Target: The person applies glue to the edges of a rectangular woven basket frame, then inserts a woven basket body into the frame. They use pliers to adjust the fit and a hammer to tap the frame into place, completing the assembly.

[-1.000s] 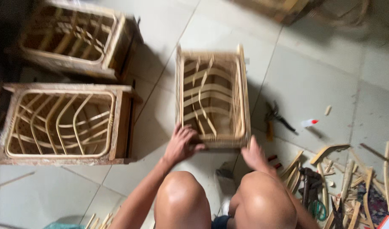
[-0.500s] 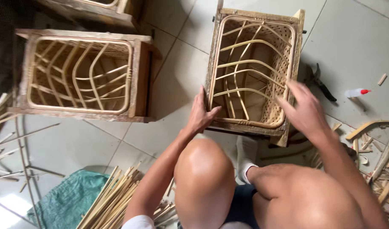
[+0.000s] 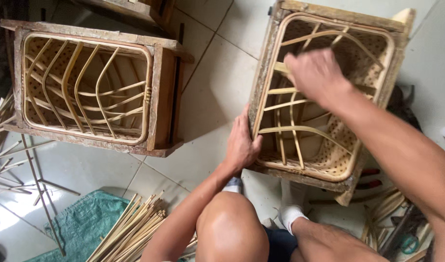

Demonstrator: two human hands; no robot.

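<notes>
The left hand gripped the near left edge of the rattan frame, fingers curled round its wooden side. The right hand reached into the frame's opening, loosely closed over the curved cane strips; whether it actually pinched one could not be told. The frame lay on the tiled floor just ahead of the person's knees. A second, similar frame sat apart to the left. Loose cane sticks lay on a green sack beside the left knee.
</notes>
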